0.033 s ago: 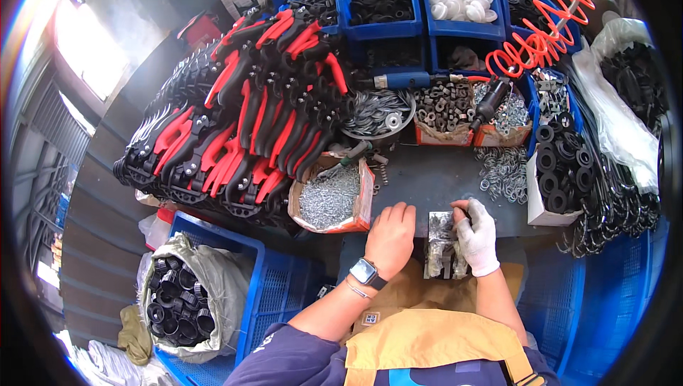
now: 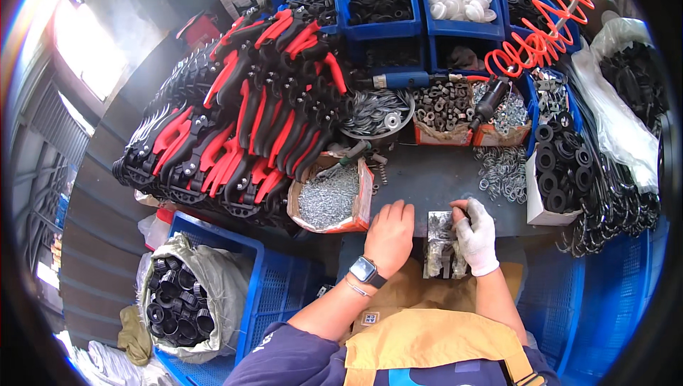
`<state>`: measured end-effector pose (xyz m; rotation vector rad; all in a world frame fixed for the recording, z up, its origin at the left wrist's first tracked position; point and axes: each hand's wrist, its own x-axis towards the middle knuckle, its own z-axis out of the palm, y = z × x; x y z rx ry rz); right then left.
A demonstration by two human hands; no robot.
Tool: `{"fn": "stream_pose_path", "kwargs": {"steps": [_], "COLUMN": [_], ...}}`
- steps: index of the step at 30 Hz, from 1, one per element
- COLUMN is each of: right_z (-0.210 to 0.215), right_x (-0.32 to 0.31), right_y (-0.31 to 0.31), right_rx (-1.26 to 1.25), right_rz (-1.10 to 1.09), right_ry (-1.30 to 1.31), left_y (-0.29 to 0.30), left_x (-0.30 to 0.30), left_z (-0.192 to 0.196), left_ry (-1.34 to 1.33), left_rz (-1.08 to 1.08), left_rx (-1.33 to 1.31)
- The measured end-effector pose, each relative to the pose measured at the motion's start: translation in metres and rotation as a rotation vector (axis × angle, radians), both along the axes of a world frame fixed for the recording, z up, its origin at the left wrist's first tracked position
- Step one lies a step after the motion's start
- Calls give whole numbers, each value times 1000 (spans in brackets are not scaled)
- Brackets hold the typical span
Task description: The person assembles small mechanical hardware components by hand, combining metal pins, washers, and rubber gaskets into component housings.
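My left hand [image 2: 390, 233], bare with a watch on its wrist, rests at the bench's front edge, its fingers laid together on the surface and holding nothing I can see. To its right stands a small metal fixture [image 2: 438, 224] with a shiny top plate and worn lower blocks. My right hand [image 2: 478, 236], in a white glove with bare fingertips, curls against the fixture's right side. Its thumb and forefinger bend toward each other; what lies between them is too small to make out. An open box of small silver rivets or pins [image 2: 327, 199] sits left of my left hand.
Red-and-black clamp-like tools [image 2: 249, 115] are piled at left. Blue bins [image 2: 382, 27] line the back. A red coiled hose [image 2: 526, 44] hangs above a dark air tool [image 2: 491, 103]. Loose metal rings [image 2: 504, 176], black washers [image 2: 562, 165] and black hooks [image 2: 605, 222] lie right.
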<state>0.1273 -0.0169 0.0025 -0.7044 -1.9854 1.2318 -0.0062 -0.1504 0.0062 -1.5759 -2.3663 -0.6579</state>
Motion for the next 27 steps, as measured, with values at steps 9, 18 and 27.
{"fn": "stream_pose_path", "kwargs": {"steps": [9, 18, 27], "right_z": [4, 15, -7], "right_x": [2, -5, -2], "right_y": [-2, 0, 7], "right_rx": [55, 171, 165], "right_rz": [15, 33, -70], "right_ry": [33, -2, 58], "left_y": [14, 110, 332], "left_x": [-18, -212, -354], "left_z": [9, 191, 31], "left_ry": [205, 185, 66], "left_rz": [85, -81, 176], "left_rx": [-204, 144, -656]}}
